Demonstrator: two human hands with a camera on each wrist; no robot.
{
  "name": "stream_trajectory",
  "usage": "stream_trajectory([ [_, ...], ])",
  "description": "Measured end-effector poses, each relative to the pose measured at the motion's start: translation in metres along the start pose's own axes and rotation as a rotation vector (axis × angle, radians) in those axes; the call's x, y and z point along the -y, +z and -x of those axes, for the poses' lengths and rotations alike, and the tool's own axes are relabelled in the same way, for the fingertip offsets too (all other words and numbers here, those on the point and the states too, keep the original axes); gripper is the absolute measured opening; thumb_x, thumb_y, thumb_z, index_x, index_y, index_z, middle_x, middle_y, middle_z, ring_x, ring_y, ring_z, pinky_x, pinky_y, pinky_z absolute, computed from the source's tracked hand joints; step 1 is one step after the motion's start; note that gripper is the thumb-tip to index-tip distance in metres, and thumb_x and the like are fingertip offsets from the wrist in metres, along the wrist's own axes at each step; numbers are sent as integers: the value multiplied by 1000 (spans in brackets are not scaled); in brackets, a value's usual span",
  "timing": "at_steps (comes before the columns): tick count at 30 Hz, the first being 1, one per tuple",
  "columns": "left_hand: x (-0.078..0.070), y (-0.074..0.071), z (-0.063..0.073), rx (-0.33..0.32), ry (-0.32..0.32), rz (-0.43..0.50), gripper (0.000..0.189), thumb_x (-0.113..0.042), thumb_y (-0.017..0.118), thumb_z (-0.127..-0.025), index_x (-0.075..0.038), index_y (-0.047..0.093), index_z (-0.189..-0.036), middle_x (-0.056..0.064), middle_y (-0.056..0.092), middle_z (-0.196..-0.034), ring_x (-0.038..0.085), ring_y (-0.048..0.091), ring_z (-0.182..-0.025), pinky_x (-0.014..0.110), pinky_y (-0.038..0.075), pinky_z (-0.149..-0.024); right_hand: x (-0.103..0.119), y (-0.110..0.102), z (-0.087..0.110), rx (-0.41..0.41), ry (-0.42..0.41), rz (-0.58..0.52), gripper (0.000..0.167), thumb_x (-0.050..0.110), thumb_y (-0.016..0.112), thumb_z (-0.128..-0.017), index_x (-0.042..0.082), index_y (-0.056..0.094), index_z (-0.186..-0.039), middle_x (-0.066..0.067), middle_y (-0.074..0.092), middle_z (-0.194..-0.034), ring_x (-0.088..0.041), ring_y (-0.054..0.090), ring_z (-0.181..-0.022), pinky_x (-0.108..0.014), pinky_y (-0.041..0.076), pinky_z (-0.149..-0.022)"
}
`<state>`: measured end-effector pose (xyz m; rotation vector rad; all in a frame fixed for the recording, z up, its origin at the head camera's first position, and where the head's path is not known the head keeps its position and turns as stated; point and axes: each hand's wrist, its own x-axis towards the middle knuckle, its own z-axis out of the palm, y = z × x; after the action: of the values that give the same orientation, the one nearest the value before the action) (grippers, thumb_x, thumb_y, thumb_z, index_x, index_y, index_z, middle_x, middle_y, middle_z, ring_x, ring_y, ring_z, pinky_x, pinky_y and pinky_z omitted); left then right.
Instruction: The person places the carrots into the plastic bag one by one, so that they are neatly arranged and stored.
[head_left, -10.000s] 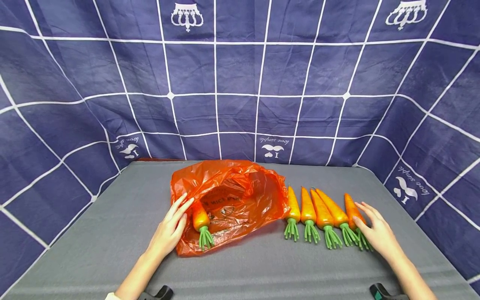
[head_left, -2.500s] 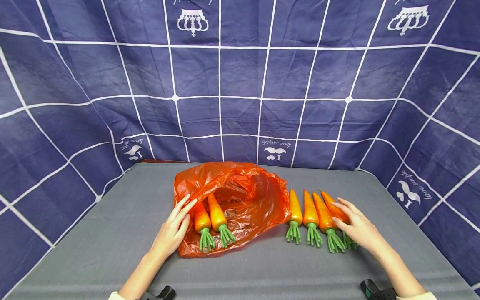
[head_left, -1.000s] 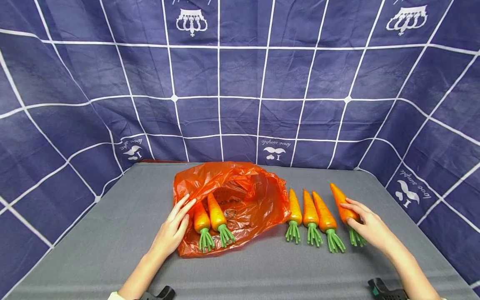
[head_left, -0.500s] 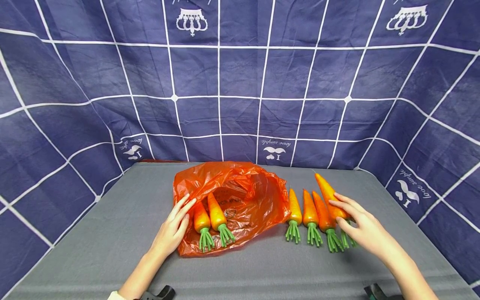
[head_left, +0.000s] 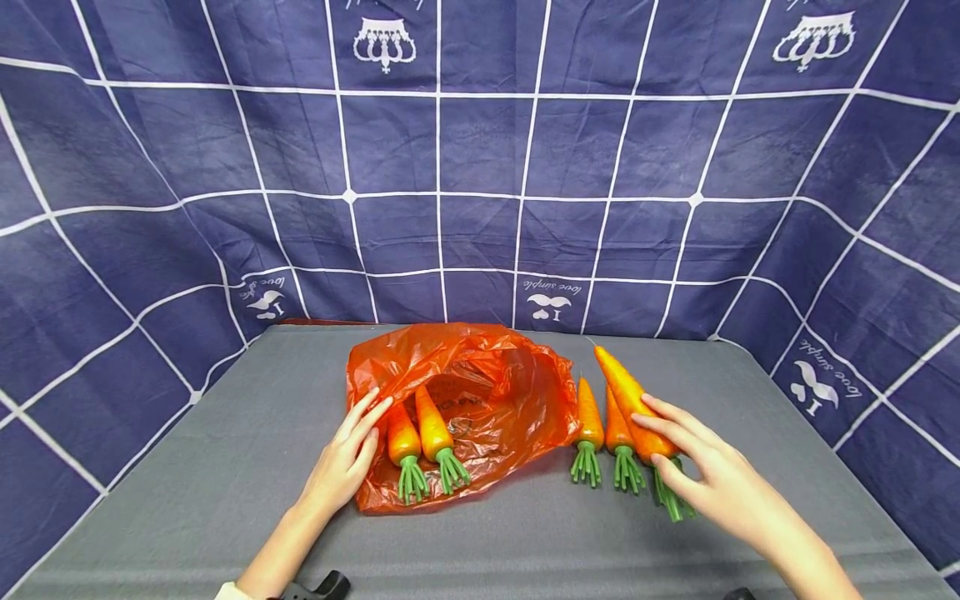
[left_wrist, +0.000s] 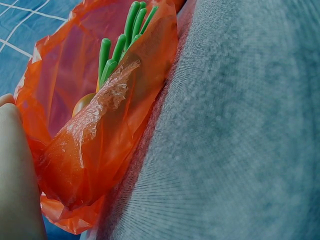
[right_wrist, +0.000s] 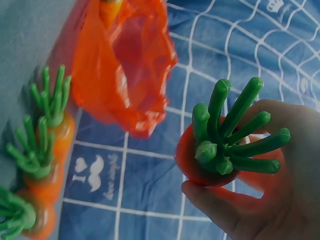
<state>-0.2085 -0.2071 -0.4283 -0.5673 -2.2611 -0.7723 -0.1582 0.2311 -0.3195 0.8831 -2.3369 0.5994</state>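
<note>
My right hand [head_left: 705, 467] grips an orange carrot [head_left: 618, 383] with green stalks, held over the row of carrots. In the right wrist view its rounded top and green stalks [right_wrist: 232, 137] face the camera between thumb and fingers. My left hand [head_left: 341, 462] holds the left side of the mouth of a thin red plastic bag [head_left: 525, 408]. Two carrots, a redder one [head_left: 402, 437] and a lighter one [head_left: 435, 429], lie in the bag mouth with their stalks toward me. The left wrist view shows green stalks [left_wrist: 120, 52] standing above the bag's fold.
Beside the bag's right edge lie a carrot [head_left: 589, 417], a second carrot [head_left: 617, 433] and a third carrot [right_wrist: 40, 215], mostly hidden by the held one in the head view. A grey cloth [head_left: 480, 550] covers the table. Blue checked cloth [head_left: 480, 167] hangs around it.
Ten seconds ago one carrot lay in the bag; now two do. Over the last second my right hand has carried the rightmost carrot leftward over the row. My left hand has stayed put.
</note>
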Motion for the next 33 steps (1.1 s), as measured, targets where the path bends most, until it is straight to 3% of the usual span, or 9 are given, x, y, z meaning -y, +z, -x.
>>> stream_trajectory([
  [8, 2, -1, 0, 24, -4, -8, 51, -2, 52, -87, -22, 46, -134, 11, 40, -140, 4, 33, -130, 3, 13, -102, 20, 9, -6, 26, -71, -6, 55, 4, 72, -68, 22, 60, -118, 3, 51, -131, 9, 30, -128, -2, 16, -101],
  [14, 1, 0, 1, 7, 0, 3, 52, 0, 54, -85, -21, 48, -132, 11, 41, -139, 6, 35, -129, 3, 14, -101, 31, 24, -10, 88, -67, 18, 53, 9, 71, -71, 27, 59, -119, 5, 52, -131, -10, 48, -118, -2, 17, -99],
  [19, 0, 0, 1, 21, -25, -1, 51, -1, 53, -86, -22, 47, -133, 9, 40, -140, 4, 34, -130, 2, 13, -100, 35, 37, -16, 163, -14, 39, 47, 15, 68, -76, 30, 58, -120, 9, 50, -132, -15, 53, -114, -24, 42, -92],
  [21, 0, 1, 1, 17, -28, 1, 52, -1, 53, -86, -22, 48, -132, 9, 41, -140, 6, 35, -129, 2, 13, -101, 36, 43, -19, 192, 6, 29, 44, 17, 66, -79, 30, 58, -120, 9, 49, -133, -16, 53, -114, -35, 46, -88],
  [28, 1, 3, 1, -13, -8, 8, 54, 2, 55, -83, -21, 50, -131, 9, 43, -139, 13, 41, -126, 1, 15, -100, 39, 64, -30, 288, 17, -34, 38, 19, 61, -83, 26, 58, -121, 6, 48, -135, -20, 53, -117, -41, 46, -89],
  [33, 1, 0, 0, 23, -16, 9, 51, -1, 53, -87, -21, 47, -133, 11, 40, -140, 9, 36, -129, 3, 13, -102, 45, 81, -42, 382, 68, -82, 38, 22, 57, -85, 25, 57, -123, 6, 44, -138, -22, 48, -122, -44, 43, -94],
])
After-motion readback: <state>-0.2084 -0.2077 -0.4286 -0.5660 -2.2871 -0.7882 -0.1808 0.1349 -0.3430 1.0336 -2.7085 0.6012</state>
